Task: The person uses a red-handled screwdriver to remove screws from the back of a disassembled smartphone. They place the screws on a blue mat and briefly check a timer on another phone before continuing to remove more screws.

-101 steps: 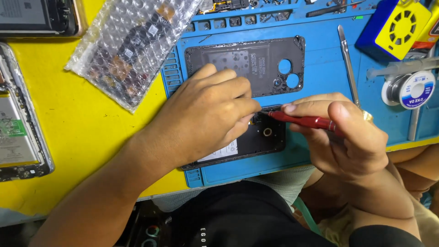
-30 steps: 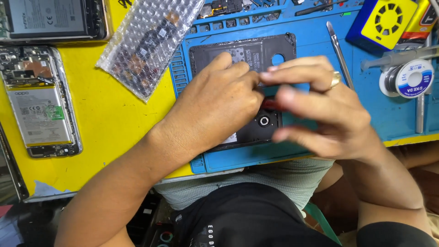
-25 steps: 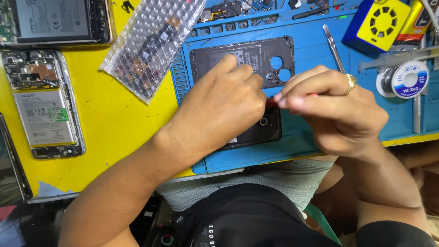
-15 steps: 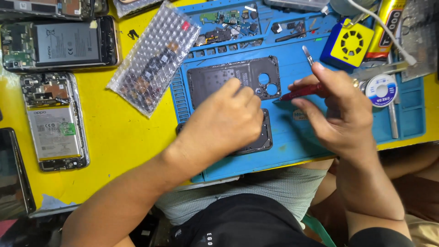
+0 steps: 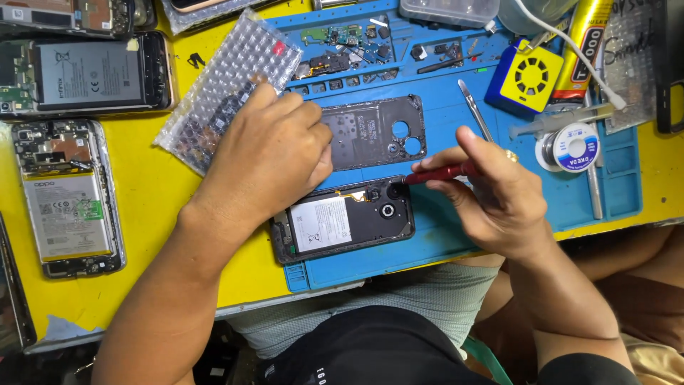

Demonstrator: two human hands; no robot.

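Our right hand (image 5: 499, 196) is gripping the red screwdriver (image 5: 442, 172); we are steadying the opened phone (image 5: 342, 221) with our flat, empty left hand (image 5: 267, 153), keeping the tip upright.

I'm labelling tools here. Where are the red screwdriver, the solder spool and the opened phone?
red screwdriver (image 5: 442, 172), head view, on its red handle.
solder spool (image 5: 568, 147), head view, on its face.
opened phone (image 5: 320, 222), head view, on its battery.

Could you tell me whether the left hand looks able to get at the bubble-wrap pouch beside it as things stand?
Probably yes: the left hand holds nothing and its fingers already lie at the edge of the bubble-wrap pouch, with nothing between them.
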